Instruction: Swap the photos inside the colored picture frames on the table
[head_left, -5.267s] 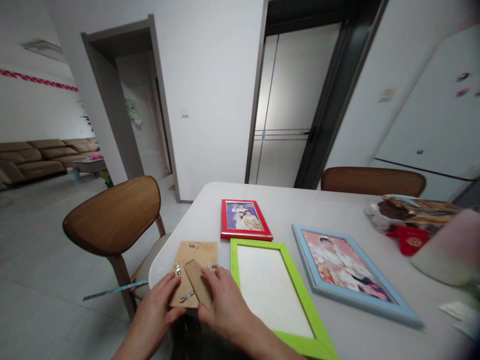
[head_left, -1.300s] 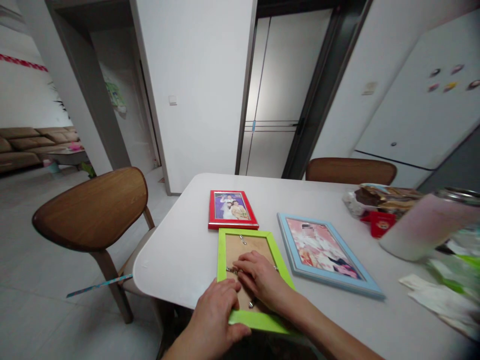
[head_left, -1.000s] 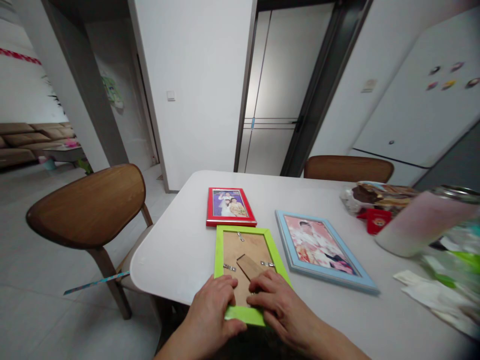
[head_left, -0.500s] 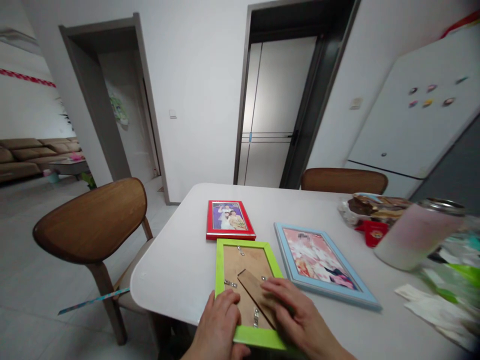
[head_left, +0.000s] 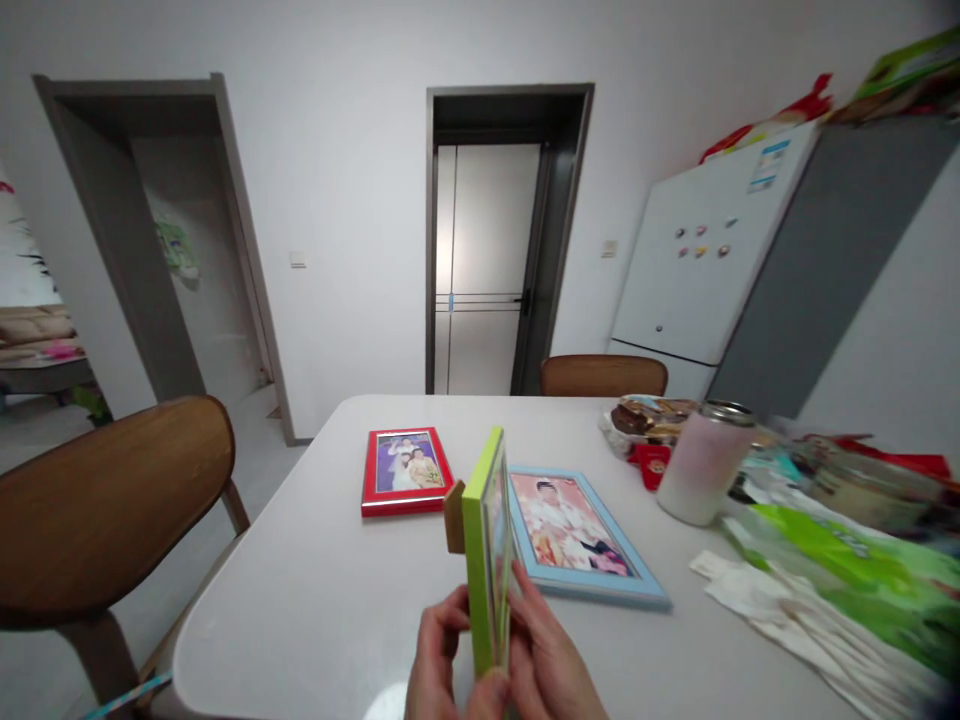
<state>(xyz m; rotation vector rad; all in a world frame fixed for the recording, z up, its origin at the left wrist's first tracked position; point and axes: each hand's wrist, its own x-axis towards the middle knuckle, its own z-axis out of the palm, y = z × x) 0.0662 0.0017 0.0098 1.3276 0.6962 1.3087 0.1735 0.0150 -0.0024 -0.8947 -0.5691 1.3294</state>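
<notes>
Head view: the green frame (head_left: 480, 560) is held upright over the near side of the white table (head_left: 315, 580), seen nearly edge-on, its face turned toward 3 o'clock. A brown stand (head_left: 454, 518) juts from its back toward 10 o'clock. The left hand (head_left: 435, 650) grips it low on the back with curled fingers; the right hand (head_left: 551, 660) closes on the lower face side, fingers along it. From that frame, the red frame (head_left: 405, 470) lies picture up between 10 and 11 o'clock; the blue frame (head_left: 581, 540), also picture up, lies between 2 and 3 o'clock, its left edge partly hidden. Farther off at 2 o'clock stands a pink-and-white tumbler (head_left: 705, 465), a red packet (head_left: 651, 463) just beside it. White cloth (head_left: 795, 620) and a green package (head_left: 832, 550) lie around 3 o'clock. A wooden chair (head_left: 127, 500) stands at 9 o'clock.
</notes>
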